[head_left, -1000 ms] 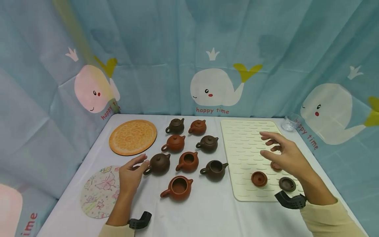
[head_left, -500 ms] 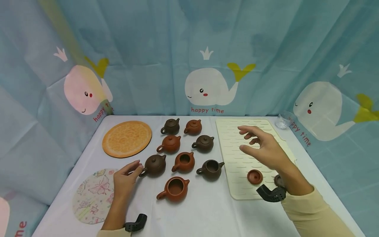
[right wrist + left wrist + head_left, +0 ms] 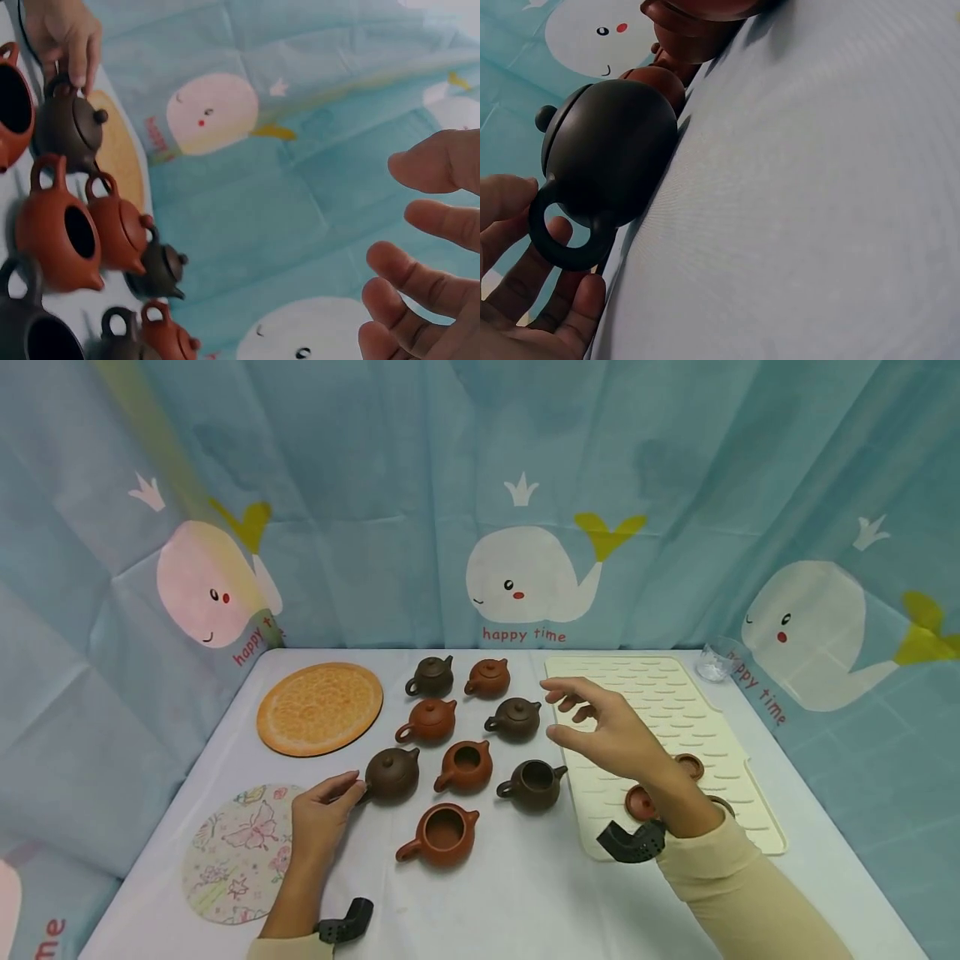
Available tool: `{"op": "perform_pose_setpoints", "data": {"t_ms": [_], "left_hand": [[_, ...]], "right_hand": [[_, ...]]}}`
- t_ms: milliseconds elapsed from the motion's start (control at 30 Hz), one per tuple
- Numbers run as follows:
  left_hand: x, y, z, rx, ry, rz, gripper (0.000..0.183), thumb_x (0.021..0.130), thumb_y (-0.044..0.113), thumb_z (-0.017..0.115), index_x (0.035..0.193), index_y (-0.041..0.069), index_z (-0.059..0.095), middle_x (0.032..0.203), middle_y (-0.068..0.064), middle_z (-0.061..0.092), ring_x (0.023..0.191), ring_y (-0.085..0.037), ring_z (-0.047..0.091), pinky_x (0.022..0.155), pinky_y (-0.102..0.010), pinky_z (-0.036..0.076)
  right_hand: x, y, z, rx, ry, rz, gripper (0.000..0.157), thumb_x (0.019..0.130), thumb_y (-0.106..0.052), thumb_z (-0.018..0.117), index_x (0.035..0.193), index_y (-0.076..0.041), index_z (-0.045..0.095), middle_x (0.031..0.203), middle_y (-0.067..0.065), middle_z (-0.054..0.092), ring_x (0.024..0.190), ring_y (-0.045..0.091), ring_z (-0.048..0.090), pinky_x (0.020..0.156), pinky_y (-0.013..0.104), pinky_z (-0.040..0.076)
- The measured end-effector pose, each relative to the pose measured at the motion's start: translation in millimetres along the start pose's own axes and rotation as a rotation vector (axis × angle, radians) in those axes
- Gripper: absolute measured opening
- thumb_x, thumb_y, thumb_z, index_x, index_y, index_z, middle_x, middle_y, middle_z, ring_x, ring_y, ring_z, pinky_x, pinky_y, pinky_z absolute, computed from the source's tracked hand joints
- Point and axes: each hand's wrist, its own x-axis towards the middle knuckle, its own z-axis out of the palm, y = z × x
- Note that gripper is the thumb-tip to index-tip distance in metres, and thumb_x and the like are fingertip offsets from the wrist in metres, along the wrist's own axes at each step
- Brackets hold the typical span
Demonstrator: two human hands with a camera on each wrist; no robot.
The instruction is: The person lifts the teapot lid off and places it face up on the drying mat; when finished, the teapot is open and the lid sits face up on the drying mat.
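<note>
Head view, left hand pinching the handle of a dark lidded teapot, right hand hovering, fingers spread

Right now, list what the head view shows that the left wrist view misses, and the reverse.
Only the head view: the right hand, the cream board, the lids on it, and the clear cup at the back.

Only the left wrist view: the hole through the handle of the dark lidded teapot, which fingers hide from the head camera.

Both: that teapot, the left hand, reddish teapots, the white tablecloth and the blue curtain.
</note>
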Motion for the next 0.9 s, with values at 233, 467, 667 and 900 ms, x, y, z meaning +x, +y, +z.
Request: {"op": "perform_pose_setpoints", "data": {"t_ms": [233, 467, 667, 900], "left_hand": [[6.2, -5.4, -2.8, -0.021, 0.014, 0.016, 0.019, 0.085, 0.009, 0.075, 0.1, -0.002, 0.074, 0.09, -0.009, 0.072, 0.084, -0.007, 0.065, 0.073, -0.016, 0.05], [9.1, -4.9, -6.7, -0.011, -0.013, 0.018, 0.018, 0.086, 0.01, 0.075, 0.097, -0.003, 0.074, 0.09, -0.01, 0.072, 0.083, -0.008, 0.066, 0.073, -0.017, 0.05], [8.0, -6.2, -6.7, -0.019, -0.001, 0.022, 0.015, 0.085, 0.008, 0.075, 0.095, -0.003, 0.074, 0.088, -0.011, 0.071, 0.082, -0.009, 0.066, 0.073, -0.017, 0.051], [2.7, -11.0, 0.0, -0.034, -0.031, 0.002, 0.016, 0.085, 0.009, 0.075, 0.096, -0.003, 0.075, 0.091, -0.013, 0.071, 0.084, -0.009, 0.066, 0.075, -0.017, 0.05]], "right_hand": [[19.2, -0.7, 26.7, 0.054, -0.044, -0.027, 0.047, 0.085, -0.007, 0.072, 0.13, -0.009, 0.058, 0.108, 0.003, 0.062, 0.098, 0.019, 0.055, 0.08, 0.048, 0.045], [32.4, -0.7, 52.2, 0.132, -0.09, -0.013, 0.044, 0.086, -0.007, 0.071, 0.128, -0.007, 0.06, 0.107, 0.005, 0.063, 0.097, 0.02, 0.058, 0.081, 0.047, 0.047], [42.5, 4.7, 75.1, 0.162, -0.141, -0.016, 0.042, 0.087, -0.009, 0.07, 0.128, -0.009, 0.06, 0.105, 0.004, 0.062, 0.092, 0.02, 0.057, 0.077, 0.043, 0.047], [46.5, 14.2, 96.1, 0.124, -0.166, -0.028, 0.04, 0.085, -0.007, 0.07, 0.124, -0.011, 0.063, 0.098, 0.0, 0.062, 0.089, 0.017, 0.056, 0.074, 0.037, 0.048]]}}
